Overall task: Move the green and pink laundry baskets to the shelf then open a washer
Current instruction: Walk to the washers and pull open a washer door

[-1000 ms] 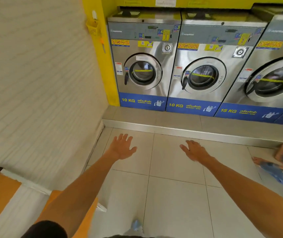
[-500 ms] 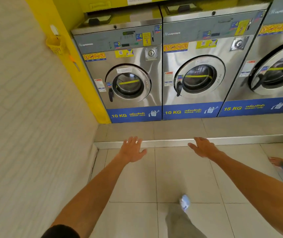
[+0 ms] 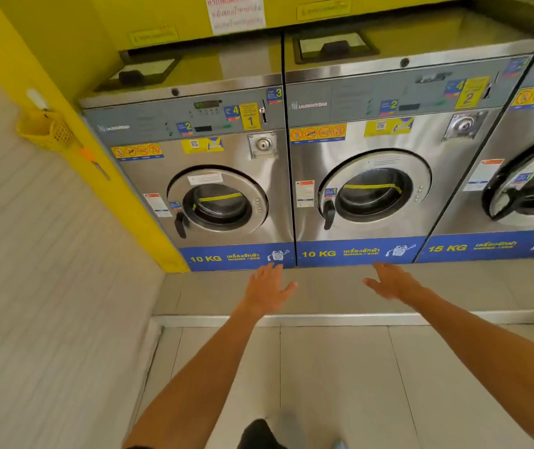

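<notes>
Both hands, left [image 3: 267, 288] and right [image 3: 392, 281], spread empty short of the steel round-doored left washer [image 3: 207, 176]; its black door handle [image 3: 179, 224] sits low; the raised tiled step [image 3: 291, 319] could trip an approach.

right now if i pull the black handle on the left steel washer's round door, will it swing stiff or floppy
Probably stiff: the round steel and glass door looks thick and rigid. The black handle likely needs a firm pull to unlatch. It should swing rightward, as its handle sits left.

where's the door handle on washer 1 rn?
Head view, left of centre: the black door handle sits on the door's left edge, just above the blue 10 KG strip.
</notes>
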Demonstrator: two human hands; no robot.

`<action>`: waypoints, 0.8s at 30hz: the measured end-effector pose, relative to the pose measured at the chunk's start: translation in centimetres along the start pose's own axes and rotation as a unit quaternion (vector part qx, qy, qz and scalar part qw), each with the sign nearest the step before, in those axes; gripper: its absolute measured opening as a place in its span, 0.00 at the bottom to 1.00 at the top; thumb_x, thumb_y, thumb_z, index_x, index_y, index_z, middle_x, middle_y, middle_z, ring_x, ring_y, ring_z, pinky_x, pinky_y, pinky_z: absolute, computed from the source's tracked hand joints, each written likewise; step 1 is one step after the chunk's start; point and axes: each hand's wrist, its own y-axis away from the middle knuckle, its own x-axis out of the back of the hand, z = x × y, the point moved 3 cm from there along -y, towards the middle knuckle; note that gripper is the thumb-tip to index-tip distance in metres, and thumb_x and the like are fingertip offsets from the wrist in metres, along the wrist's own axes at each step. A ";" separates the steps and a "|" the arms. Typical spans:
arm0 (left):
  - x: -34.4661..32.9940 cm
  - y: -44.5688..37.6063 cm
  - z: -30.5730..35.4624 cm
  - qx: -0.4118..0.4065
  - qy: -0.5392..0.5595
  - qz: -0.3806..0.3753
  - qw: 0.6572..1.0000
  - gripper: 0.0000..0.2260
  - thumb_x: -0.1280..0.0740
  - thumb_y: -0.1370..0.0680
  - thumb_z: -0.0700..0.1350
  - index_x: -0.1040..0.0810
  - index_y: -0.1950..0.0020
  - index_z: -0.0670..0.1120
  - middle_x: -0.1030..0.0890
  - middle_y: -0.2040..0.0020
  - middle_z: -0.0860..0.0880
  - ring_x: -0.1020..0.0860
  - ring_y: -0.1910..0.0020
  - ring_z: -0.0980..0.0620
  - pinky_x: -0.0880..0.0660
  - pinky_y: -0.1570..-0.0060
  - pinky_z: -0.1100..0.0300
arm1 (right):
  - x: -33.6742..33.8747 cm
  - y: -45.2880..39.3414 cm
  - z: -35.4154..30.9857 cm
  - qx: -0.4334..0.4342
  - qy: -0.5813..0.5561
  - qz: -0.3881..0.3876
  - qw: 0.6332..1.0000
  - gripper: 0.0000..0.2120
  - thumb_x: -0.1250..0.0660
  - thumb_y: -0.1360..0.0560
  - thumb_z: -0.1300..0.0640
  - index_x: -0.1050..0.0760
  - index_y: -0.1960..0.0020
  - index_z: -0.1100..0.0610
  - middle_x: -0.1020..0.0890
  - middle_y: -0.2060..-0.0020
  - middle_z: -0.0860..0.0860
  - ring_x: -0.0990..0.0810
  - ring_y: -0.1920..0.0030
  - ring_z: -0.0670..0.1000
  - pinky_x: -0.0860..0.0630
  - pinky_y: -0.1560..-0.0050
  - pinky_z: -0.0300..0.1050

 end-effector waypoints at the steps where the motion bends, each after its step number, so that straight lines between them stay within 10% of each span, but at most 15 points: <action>1: 0.3 -1.3 0.0 -0.002 -0.001 0.000 1.000 0.31 0.43 0.18 0.60 0.39 0.21 0.43 0.36 0.22 0.41 0.39 0.23 0.42 0.40 0.25 0.47 | 0.7 -1.1 0.0 0.000 -0.001 -0.007 1.000 0.33 0.41 0.18 0.41 0.42 0.21 0.58 0.37 0.23 0.56 0.37 0.24 0.58 0.37 0.26 0.59; 24: 11.0 -41.0 0.5 -0.291 -0.101 -0.038 0.951 0.32 0.38 0.20 0.60 0.40 0.21 0.46 0.41 0.20 0.44 0.47 0.20 0.42 0.45 0.23 0.47 | 3.8 -32.5 -4.9 -0.110 -0.185 -0.045 0.975 0.39 0.32 0.22 0.46 0.47 0.20 0.60 0.34 0.24 0.59 0.35 0.25 0.59 0.36 0.26 0.54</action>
